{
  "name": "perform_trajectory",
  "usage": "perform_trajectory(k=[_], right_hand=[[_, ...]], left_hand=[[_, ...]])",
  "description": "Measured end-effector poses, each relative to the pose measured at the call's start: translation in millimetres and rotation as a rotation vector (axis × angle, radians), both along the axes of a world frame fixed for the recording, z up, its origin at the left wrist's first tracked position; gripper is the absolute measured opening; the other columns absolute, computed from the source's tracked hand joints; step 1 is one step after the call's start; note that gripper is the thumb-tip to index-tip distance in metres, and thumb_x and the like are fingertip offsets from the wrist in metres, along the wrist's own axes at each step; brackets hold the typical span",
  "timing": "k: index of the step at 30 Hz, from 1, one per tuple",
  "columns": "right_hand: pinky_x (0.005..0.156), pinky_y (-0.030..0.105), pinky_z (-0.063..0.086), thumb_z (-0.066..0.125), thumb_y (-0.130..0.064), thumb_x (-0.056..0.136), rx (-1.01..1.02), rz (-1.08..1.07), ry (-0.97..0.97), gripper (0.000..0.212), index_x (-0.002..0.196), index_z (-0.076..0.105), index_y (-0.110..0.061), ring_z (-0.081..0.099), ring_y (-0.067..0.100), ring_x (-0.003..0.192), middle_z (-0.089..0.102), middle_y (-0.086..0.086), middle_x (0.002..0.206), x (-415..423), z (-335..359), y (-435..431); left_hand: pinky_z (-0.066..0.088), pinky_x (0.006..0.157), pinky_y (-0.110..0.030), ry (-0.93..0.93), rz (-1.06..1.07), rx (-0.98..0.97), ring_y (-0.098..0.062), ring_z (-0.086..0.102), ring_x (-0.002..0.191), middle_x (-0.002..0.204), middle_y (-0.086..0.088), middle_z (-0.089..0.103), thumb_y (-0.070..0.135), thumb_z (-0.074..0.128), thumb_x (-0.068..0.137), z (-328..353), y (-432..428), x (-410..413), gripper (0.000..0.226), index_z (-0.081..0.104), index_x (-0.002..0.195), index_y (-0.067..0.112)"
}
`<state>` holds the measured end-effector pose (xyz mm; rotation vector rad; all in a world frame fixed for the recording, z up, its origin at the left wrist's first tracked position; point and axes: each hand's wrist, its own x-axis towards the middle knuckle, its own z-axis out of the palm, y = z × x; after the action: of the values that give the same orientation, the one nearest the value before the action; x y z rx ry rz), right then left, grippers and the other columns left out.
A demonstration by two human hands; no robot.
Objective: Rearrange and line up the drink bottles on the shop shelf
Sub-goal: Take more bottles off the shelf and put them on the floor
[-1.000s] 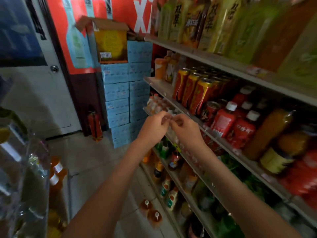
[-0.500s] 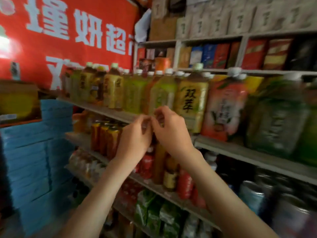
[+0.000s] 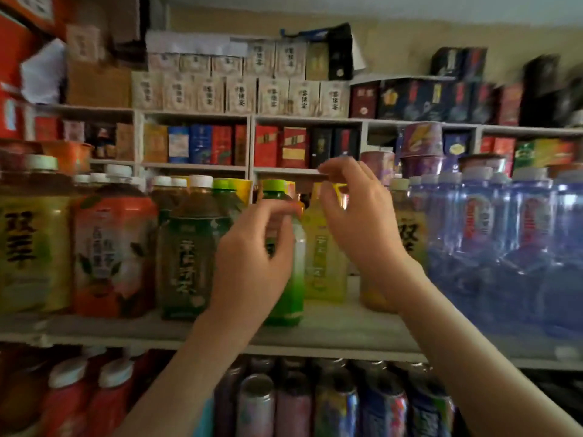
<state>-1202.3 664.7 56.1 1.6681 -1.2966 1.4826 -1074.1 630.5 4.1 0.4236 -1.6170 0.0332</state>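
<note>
A row of drink bottles stands on the shop shelf point(image 3: 334, 334). A light green bottle with a green cap point(image 3: 297, 279) is at the middle, a yellow one point(image 3: 322, 257) to its right and set further back, and a dark green tea bottle point(image 3: 186, 253) to its left. My left hand point(image 3: 252, 260) hovers in front of the light green bottle with fingers loosely curled and blurred; I see no grip on it. My right hand point(image 3: 356, 222) is raised before the yellow bottle, fingers bent and holding nothing that I can see.
An orange-labelled bottle point(image 3: 110, 247) and a yellow tea bottle point(image 3: 28, 247) stand at the left, and large blue water bottles point(image 3: 504, 247) at the right. Cans point(image 3: 293, 405) and red bottles point(image 3: 69, 398) fill the shelf below. Boxed goods point(image 3: 239, 94) sit above.
My view swung up and to the right along the shelves. My hands, which were touching each other, have come apart and now sit before the green and yellow bottles.
</note>
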Motion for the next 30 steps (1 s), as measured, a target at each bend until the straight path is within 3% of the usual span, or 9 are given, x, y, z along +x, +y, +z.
perform_trajectory(k=[4, 9, 11, 14, 17, 19, 21, 24, 30], right_hand=[[0.093, 0.029, 0.039, 0.047, -0.009, 0.091, 0.091, -0.161, -0.079, 0.037, 0.127, 0.047, -0.006, 0.045, 0.022, 0.113, 0.047, 0.008, 0.125, -57, 18, -21], [0.099, 0.045, 0.040, 0.045, -0.022, 0.093, 0.289, -0.361, -0.275, 0.047, 0.133, 0.035, 0.001, 0.042, 0.033, 0.120, 0.041, 0.018, 0.133, -105, 28, -47], [0.097, 0.047, 0.041, 0.046, -0.025, 0.093, 0.359, -0.379, -0.356, 0.045, 0.127, 0.038, 0.002, 0.045, 0.034, 0.116, 0.044, 0.020, 0.129, -116, 25, -54], [0.085, 0.044, 0.049, 0.045, -0.024, 0.095, 0.348, -0.373, -0.381, 0.040, 0.124, 0.039, 0.002, 0.054, 0.033, 0.103, 0.052, 0.020, 0.118, -120, 21, -56], [0.073, 0.039, 0.051, 0.046, -0.024, 0.095, 0.224, -0.327, -0.379, 0.027, 0.113, 0.046, -0.005, 0.059, 0.024, 0.086, 0.059, 0.010, 0.098, -120, 20, -48], [0.069, 0.038, 0.053, 0.048, -0.028, 0.094, 0.183, -0.278, -0.339, 0.023, 0.107, 0.050, -0.010, 0.062, 0.021, 0.080, 0.062, 0.004, 0.088, -117, 21, -40], [0.069, 0.040, 0.055, 0.050, -0.032, 0.092, 0.191, -0.214, -0.304, 0.022, 0.102, 0.051, -0.013, 0.063, 0.020, 0.078, 0.063, 0.002, 0.084, -115, 18, -32], [0.065, 0.038, 0.055, 0.054, -0.035, 0.089, 0.212, -0.195, -0.308, 0.023, 0.101, 0.049, -0.016, 0.062, 0.019, 0.076, 0.060, -0.001, 0.082, -115, 11, -21], [0.061, 0.035, 0.054, 0.051, -0.031, 0.095, 0.087, -0.116, -0.271, 0.022, 0.096, 0.047, -0.009, 0.062, 0.019, 0.070, 0.062, 0.004, 0.080, -118, -1, 0]], left_hand=[[0.039, 0.085, 0.001, -0.077, -0.047, 0.059, 0.003, 0.053, 0.100, 0.113, 0.002, 0.062, 0.009, 0.059, 0.089, 10, -4, -51, 0.028, 0.057, 0.117, 0.010], [0.029, 0.081, 0.008, -0.013, -0.243, 0.259, 0.008, 0.035, 0.116, 0.134, 0.006, 0.047, 0.009, 0.050, 0.095, 31, -15, -92, 0.038, 0.044, 0.131, 0.019], [0.036, 0.093, -0.003, 0.015, -0.240, 0.319, 0.001, 0.037, 0.122, 0.138, 0.001, 0.043, 0.007, 0.049, 0.095, 42, -26, -103, 0.043, 0.039, 0.136, 0.018], [0.041, 0.106, -0.037, -0.043, -0.094, 0.449, -0.022, 0.039, 0.132, 0.145, -0.008, 0.037, 0.008, 0.051, 0.093, 61, -44, -122, 0.056, 0.028, 0.144, 0.011], [0.032, 0.109, -0.046, -0.166, 0.084, 0.646, -0.029, 0.035, 0.135, 0.147, -0.011, 0.036, 0.023, 0.053, 0.094, 67, -66, -138, 0.063, 0.022, 0.145, 0.006], [0.038, 0.103, -0.043, -0.187, 0.075, 0.785, -0.033, 0.042, 0.128, 0.141, -0.014, 0.043, 0.040, 0.049, 0.095, 63, -76, -143, 0.066, 0.024, 0.143, 0.003], [0.041, 0.099, -0.044, -0.189, 0.141, 0.740, -0.032, 0.045, 0.123, 0.136, -0.015, 0.047, 0.052, 0.047, 0.092, 57, -78, -148, 0.069, 0.031, 0.138, 0.003], [0.041, 0.092, -0.040, -0.128, 0.274, 0.564, -0.030, 0.044, 0.121, 0.133, -0.016, 0.046, 0.051, 0.047, 0.092, 50, -72, -146, 0.061, 0.041, 0.131, 0.005], [0.053, 0.063, -0.027, -0.096, 0.212, 0.259, -0.015, 0.059, 0.077, 0.101, -0.003, 0.058, 0.042, 0.044, 0.096, 36, -36, -146, 0.037, 0.051, 0.110, 0.009]])
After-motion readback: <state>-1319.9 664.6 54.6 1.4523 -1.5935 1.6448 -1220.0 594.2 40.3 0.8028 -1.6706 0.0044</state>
